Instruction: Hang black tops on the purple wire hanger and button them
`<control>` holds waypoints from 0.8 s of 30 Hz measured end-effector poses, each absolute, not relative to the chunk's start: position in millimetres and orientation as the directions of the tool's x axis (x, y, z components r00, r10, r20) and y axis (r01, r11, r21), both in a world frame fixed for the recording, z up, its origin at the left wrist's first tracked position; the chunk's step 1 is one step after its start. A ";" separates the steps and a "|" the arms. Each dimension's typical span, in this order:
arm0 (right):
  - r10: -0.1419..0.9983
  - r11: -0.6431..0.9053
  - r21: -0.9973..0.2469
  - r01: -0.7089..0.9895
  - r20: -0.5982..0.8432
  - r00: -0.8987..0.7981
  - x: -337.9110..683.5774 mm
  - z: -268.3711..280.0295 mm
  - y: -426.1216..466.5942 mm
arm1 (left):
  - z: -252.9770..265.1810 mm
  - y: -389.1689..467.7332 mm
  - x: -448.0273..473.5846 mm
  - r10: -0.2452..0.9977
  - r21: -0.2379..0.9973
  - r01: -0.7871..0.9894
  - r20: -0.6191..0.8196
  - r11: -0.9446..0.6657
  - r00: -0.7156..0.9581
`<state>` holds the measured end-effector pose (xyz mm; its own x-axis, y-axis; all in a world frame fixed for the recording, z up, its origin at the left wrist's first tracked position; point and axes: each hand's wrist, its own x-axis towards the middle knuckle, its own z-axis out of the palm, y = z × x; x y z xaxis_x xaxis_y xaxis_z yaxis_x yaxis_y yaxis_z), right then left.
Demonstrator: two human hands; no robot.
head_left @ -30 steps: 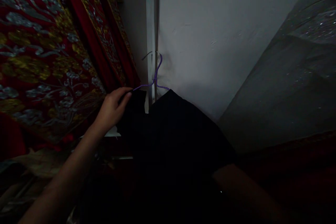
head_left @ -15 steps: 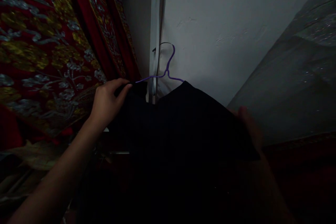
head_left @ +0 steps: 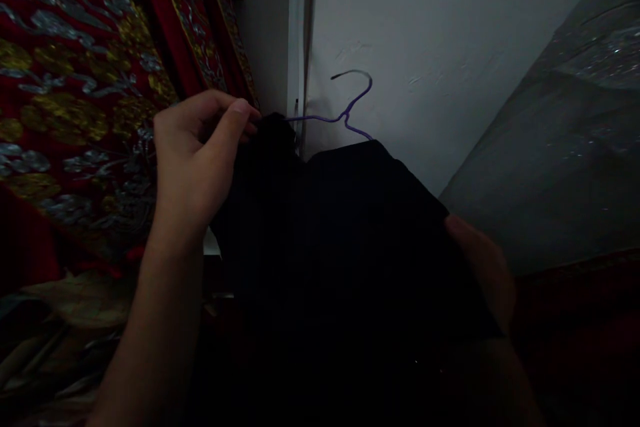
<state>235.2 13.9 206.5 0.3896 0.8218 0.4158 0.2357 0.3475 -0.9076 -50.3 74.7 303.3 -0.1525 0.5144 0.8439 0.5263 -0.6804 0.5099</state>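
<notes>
A dark short-sleeved garment (head_left: 340,233), probably a shirt, hangs spread over a purple wire hanger (head_left: 320,118). The hanger's hook stands free in front of the pale wall. My left hand (head_left: 200,147) pinches the garment's left shoulder between thumb and fingers, close to the hanger's arm. On the other side, my right hand (head_left: 480,260) is closed at the edge of the right shoulder, its fingers mostly hidden behind the cloth. The lower part of the garment fades into darkness.
Red cloth with gold and silver embroidery (head_left: 65,93) hangs on the left. Behind the hanger are a pale wall panel (head_left: 425,27) and a vertical white strip (head_left: 296,27). Clear plastic sheeting (head_left: 565,140) covers the right side. Cluttered items lie in shadow at lower left.
The hanger and garment have moved right and the left shoulder has risen. The hook has come away from the white strip. My left hand has gone up; my right thumb now lies against the shoulder edge.
</notes>
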 end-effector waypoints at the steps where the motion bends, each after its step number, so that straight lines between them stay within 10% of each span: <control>1: 0.822 0.351 -0.911 0.215 0.410 0.395 230.5 205.8 4.2 | 307.5 72.2 -46.5 0.567 0.539 0.501 0.816 -0.677 -0.111; 5: 0.826 0.557 -0.798 0.228 0.560 -0.058 206.1 195.2 -29.0 | 306.6 62.5 -31.5 0.811 0.707 0.406 0.550 -0.579 0.200; 9: 0.507 0.778 -0.628 0.027 0.602 -0.617 185.5 181.4 -31.4 | 274.7 44.4 -36.5 0.896 0.911 0.276 0.180 -0.307 0.405; 17: 0.702 0.710 -0.635 0.306 0.673 -0.232 198.9 171.0 34.4 | 241.8 -2.6 -124.3 0.861 0.933 0.354 -0.236 0.070 0.451; 24: 0.847 0.457 -0.850 0.262 0.326 -0.419 191.7 161.8 72.7 | 264.4 12.7 -148.4 0.921 0.683 0.623 0.334 -0.382 0.200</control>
<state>191.7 72.7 161.8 -0.4192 0.8473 0.3260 0.2623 0.4568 -0.8501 -148.4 12.7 264.4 0.1997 0.9214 0.3335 0.6226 -0.3821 0.6829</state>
